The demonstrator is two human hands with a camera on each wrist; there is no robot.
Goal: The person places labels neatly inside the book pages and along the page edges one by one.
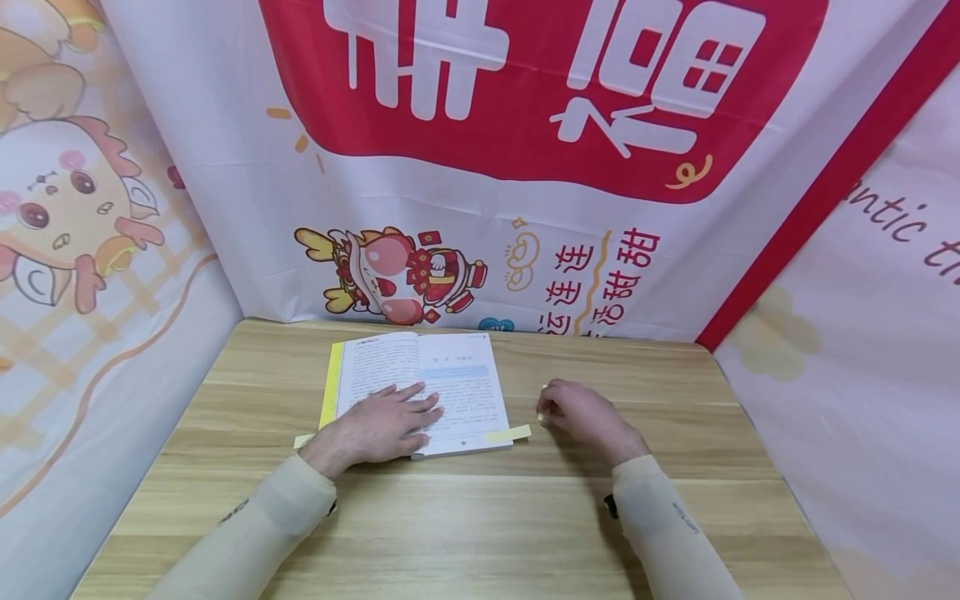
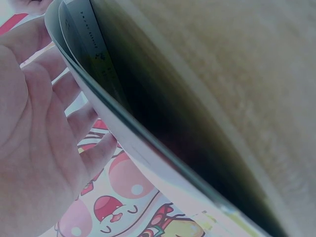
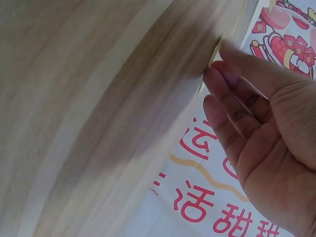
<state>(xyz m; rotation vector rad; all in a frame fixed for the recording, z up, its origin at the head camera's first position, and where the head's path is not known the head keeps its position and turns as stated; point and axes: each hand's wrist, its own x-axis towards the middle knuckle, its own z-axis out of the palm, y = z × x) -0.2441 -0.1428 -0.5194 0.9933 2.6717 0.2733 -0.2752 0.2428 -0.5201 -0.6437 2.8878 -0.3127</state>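
An open book [image 1: 461, 400] with printed pages lies on the wooden table. Spread across its pages, my left hand [image 1: 382, 427] presses the book with straight fingers. The left wrist view shows that palm beside the curved pages [image 2: 148, 143]. A pale yellow sticky note [image 1: 510, 434] lies on the right page's lower corner and juts past the edge. Another yellow strip [image 1: 302, 441] pokes out at the lower left. Right of the book, my right hand [image 1: 588, 417] pinches a small yellow sticky note [image 3: 214, 53] between thumb and fingertips; much of it is hidden.
The wooden table [image 1: 450, 533] extends in front of and beside the book. Behind it hangs a white and red printed cloth [image 1: 420, 192], with more printed cloth [image 1: 97, 350] along the left side and on the right [image 1: 862, 375]. A yellow cover edge [image 1: 330, 383] shows at the book's left.
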